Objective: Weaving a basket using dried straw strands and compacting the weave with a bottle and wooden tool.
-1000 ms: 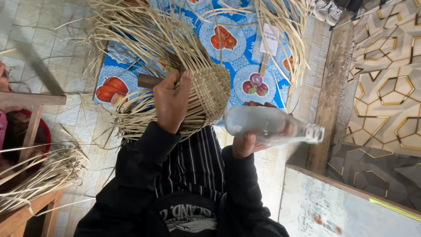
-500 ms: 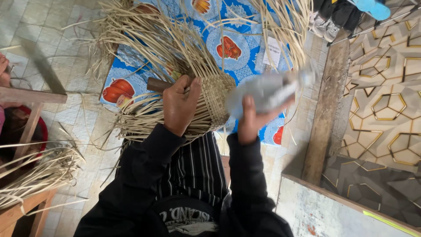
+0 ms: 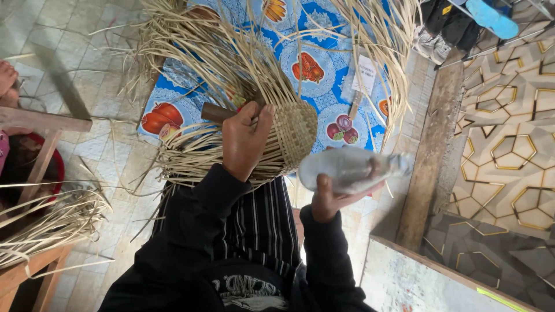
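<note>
We note right hand [image 3: 335, 196] swung clear glass bottle [image 3: 352, 169], fingers clamped, nearer half-woven straw basket [image 3: 289, 136]; left hand [image 3: 245, 138] fingers grip basket.

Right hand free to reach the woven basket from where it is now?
Probably not free: the right hand is wrapped around a clear glass bottle. The woven basket sits close beside it with nothing between, and the left hand already grips it.

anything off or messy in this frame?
Nothing damaged or spilled. The left hand rests on a half-woven basket whose loose straw ends fan out unevenly. The right hand holds a glass bottle sideways, blurred. More loose straw lies at the left.
</note>
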